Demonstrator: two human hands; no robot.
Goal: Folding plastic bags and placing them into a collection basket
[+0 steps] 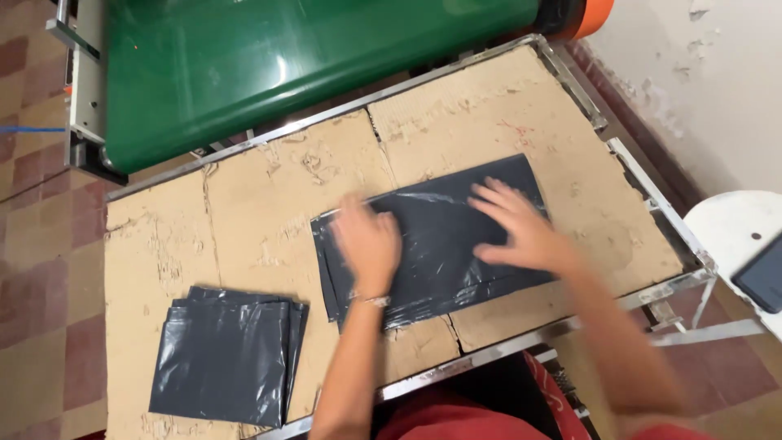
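Both hands, left hand (368, 242) and right hand (521, 228), press spread, empty fingers flat on a glossy, creased dark-grey plastic bag (440, 244).

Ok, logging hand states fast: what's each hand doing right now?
Left hand: open, flat on the dark plastic bag, holding nothing.
Right hand: open, fingers spread on the same bag.

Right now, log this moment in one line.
left hand flat on dark plastic bag | right hand flat on it | folded stack left
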